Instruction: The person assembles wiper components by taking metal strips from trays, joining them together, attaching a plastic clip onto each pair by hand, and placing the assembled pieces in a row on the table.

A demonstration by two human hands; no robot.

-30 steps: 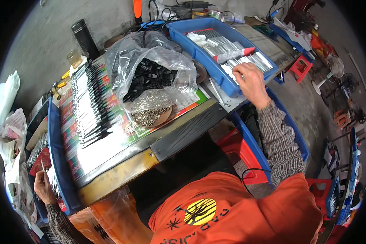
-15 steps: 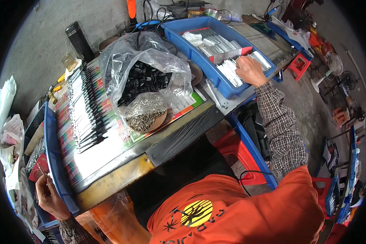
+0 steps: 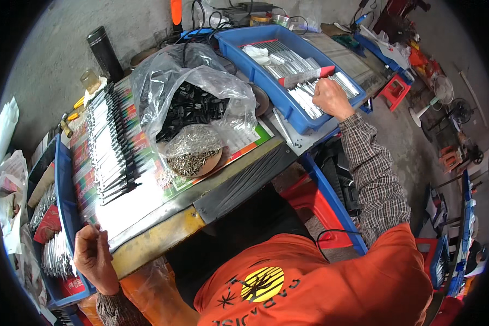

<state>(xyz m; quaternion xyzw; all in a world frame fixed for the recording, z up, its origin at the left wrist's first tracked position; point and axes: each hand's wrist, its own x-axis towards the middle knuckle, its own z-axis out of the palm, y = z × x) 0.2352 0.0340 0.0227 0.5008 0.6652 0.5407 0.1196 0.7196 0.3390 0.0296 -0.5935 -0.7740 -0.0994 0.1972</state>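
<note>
My right hand (image 3: 333, 99) is closed over the near section of a blue plastic tray (image 3: 315, 126). Slim silvery metal pieces (image 3: 304, 98) lie under and beside its fingers; whatever they grip is hidden. At the table's front left corner, my left hand (image 3: 95, 261) is pinched closed above the edge, and what sits between its fingertips is too small to name. Just beyond it, a long row of slim silvery pieces with black ends (image 3: 111, 141) lies on the table. Left of that hand, a blue bin (image 3: 70, 201) contains more thin metal pieces (image 3: 57, 255).
A clear plastic bag (image 3: 152, 81) of black parts (image 3: 193, 111) stands mid-table. Before it is a round dish of small metal pieces (image 3: 193, 163). A dark bottle (image 3: 104, 54) stands by the wall. Right of the table are a red stool (image 3: 395, 91) and a fan (image 3: 443, 89).
My left hand has moved from the blue bin rightward to the table's front left corner. My right hand stays at the blue tray, slightly shifted.
</note>
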